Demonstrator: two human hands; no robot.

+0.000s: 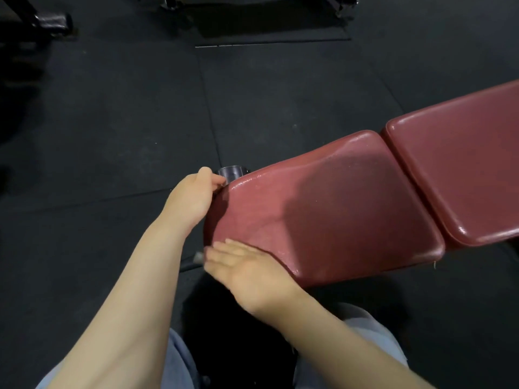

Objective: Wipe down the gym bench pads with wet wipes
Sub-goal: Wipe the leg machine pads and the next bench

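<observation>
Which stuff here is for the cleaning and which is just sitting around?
For the job:
- seat pad
- back pad
- left hand, at the seat pad's end
- right hand, flat along its edge
No wipe shows.

Just there:
- black floor mats
- other gym equipment

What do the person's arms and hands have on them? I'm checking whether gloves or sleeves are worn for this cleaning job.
Nothing shows on them. The left hand and right hand are bare, with no gloves, rings or watch in view. Both forearms are bare up to the frame's lower edge, so no sleeves show. Below them, the legs wear light blue trousers.
</observation>
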